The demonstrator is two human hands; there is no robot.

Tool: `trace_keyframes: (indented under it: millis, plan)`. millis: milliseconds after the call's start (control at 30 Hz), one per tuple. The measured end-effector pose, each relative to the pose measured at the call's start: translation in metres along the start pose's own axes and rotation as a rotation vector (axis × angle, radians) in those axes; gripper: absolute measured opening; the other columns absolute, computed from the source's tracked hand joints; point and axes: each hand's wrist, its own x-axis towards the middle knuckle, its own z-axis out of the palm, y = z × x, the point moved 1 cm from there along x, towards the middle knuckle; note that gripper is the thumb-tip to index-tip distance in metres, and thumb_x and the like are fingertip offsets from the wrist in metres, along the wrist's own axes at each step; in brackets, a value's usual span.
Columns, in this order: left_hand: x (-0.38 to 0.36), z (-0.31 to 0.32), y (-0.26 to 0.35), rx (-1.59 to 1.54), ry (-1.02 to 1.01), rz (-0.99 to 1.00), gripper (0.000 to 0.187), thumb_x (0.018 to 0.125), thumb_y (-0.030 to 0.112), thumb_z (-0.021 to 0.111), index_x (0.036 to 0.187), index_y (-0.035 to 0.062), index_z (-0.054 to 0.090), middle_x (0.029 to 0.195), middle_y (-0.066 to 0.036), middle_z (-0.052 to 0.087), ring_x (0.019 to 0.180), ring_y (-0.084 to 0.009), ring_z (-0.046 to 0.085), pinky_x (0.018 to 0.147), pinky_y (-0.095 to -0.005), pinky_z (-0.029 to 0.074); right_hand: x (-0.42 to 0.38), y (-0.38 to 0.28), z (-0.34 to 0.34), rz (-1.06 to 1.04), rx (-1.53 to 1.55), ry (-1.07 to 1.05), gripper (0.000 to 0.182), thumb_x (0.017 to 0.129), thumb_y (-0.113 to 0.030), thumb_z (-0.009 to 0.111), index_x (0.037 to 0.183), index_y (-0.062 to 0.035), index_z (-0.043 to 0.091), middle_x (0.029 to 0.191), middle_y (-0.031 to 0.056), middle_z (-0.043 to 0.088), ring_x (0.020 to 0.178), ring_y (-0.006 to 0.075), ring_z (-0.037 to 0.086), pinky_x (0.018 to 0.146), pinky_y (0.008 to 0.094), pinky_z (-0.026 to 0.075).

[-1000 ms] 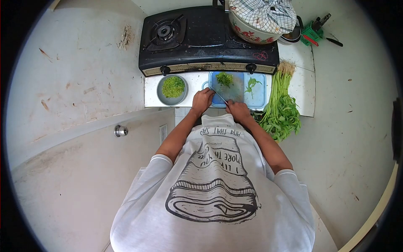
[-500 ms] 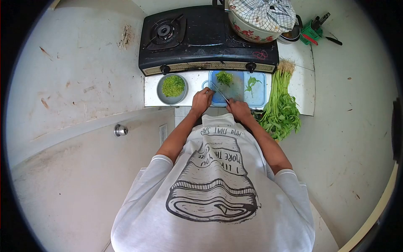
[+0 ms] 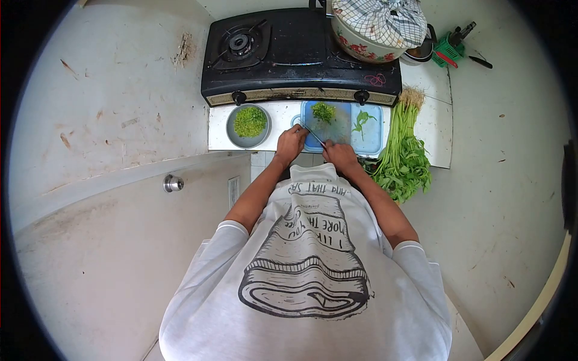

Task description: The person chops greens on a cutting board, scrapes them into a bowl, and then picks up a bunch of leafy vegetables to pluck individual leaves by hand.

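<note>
My right hand (image 3: 341, 156) is wrapped round the handle of a knife (image 3: 315, 136), whose blade slants up and left over the blue cutting board (image 3: 376, 146). At the board's near left corner, my left hand (image 3: 291, 143) has its fingers bunched close to the knife tip. What those fingers pinch is hidden. A small heap of chopped greens (image 3: 323, 112) lies on the board's far side. Some loose green leaves (image 3: 362, 121) rest on its paler right part. Left of the board stands a grey bowl (image 3: 230, 135) of chopped greens (image 3: 249, 122).
A black two-burner stove (image 3: 295, 60) stands directly behind the board. On it is a floral pot (image 3: 367, 50) under a checked cloth (image 3: 385, 21). A large bunch of leafy green stems (image 3: 404, 144) lies to the right. Farther back is a green basket (image 3: 447, 50) with utensils.
The knife blade has shifted slightly, its tip now nearer my left fingers. My right hand has moved a little left. The greens and bowl stay in place; the view has shifted slightly.
</note>
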Motion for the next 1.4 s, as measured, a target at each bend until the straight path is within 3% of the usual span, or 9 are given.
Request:
trace_keyframes:
  millis: [567, 867, 967, 1067, 1167, 1400]
  plan:
    - [0.004, -0.003, 0.006, -0.017, -0.007, -0.038, 0.008, 0.088, 0.008, 0.067, 0.094, 0.0077, 0.073, 0.093, -0.012, 0.067, 0.077, -0.0377, 0.068, 0.071, -0.0481, 0.056, -0.010, 0.001, 0.006, -0.005, 0.004, -0.022, 0.034, 0.100, -0.033, 0.055, 0.102, 0.0005, 0.057, 0.068, 0.0236, 0.069, 0.064, 0.0431, 0.071, 0.061, 0.0549, 0.056]
    - [-0.004, 0.002, 0.001, -0.052, 0.023, -0.030, 0.012, 0.090, 0.008, 0.067, 0.097, 0.0087, 0.076, 0.094, -0.011, 0.068, 0.079, -0.0372, 0.070, 0.072, -0.0479, 0.056, -0.008, -0.001, -0.007, 0.105, 0.018, -0.104, 0.033, 0.098, -0.033, 0.057, 0.104, -0.0011, 0.061, 0.081, 0.0226, 0.074, 0.076, 0.0409, 0.074, 0.069, 0.0531, 0.059]
    - [-0.002, -0.003, 0.006, -0.036, 0.008, -0.058, 0.012, 0.090, 0.009, 0.067, 0.098, 0.0085, 0.076, 0.093, -0.011, 0.068, 0.079, -0.0375, 0.069, 0.072, -0.0476, 0.056, -0.013, 0.006, 0.000, 0.019, 0.036, 0.034, 0.032, 0.099, -0.032, 0.056, 0.102, 0.0000, 0.058, 0.069, 0.0218, 0.070, 0.064, 0.0421, 0.071, 0.059, 0.0542, 0.057]
    - [0.000, -0.005, 0.006, -0.045, 0.005, -0.046, 0.012, 0.090, 0.010, 0.068, 0.098, 0.0082, 0.076, 0.092, -0.012, 0.068, 0.079, -0.0375, 0.069, 0.072, -0.0473, 0.056, -0.014, 0.000, -0.009, 0.064, 0.017, -0.085, 0.034, 0.099, -0.033, 0.057, 0.104, 0.0004, 0.060, 0.080, 0.0234, 0.074, 0.076, 0.0410, 0.074, 0.068, 0.0533, 0.059]
    - [-0.001, -0.007, 0.006, -0.030, -0.008, -0.036, 0.012, 0.089, 0.010, 0.068, 0.098, 0.0080, 0.075, 0.092, -0.012, 0.068, 0.079, -0.0376, 0.069, 0.073, -0.0476, 0.056, -0.016, 0.003, 0.002, 0.009, 0.024, 0.014, 0.031, 0.099, -0.031, 0.055, 0.101, 0.0004, 0.059, 0.069, 0.0233, 0.070, 0.065, 0.0425, 0.071, 0.062, 0.0553, 0.057]
    - [-0.003, -0.010, 0.009, -0.020, -0.021, -0.050, 0.011, 0.090, 0.010, 0.067, 0.098, 0.0078, 0.074, 0.091, -0.012, 0.067, 0.078, -0.0378, 0.068, 0.072, -0.0479, 0.055, -0.019, -0.003, 0.004, -0.030, 0.012, -0.026, 0.033, 0.099, -0.031, 0.054, 0.101, 0.0017, 0.058, 0.070, 0.0237, 0.070, 0.066, 0.0425, 0.071, 0.062, 0.0544, 0.056]
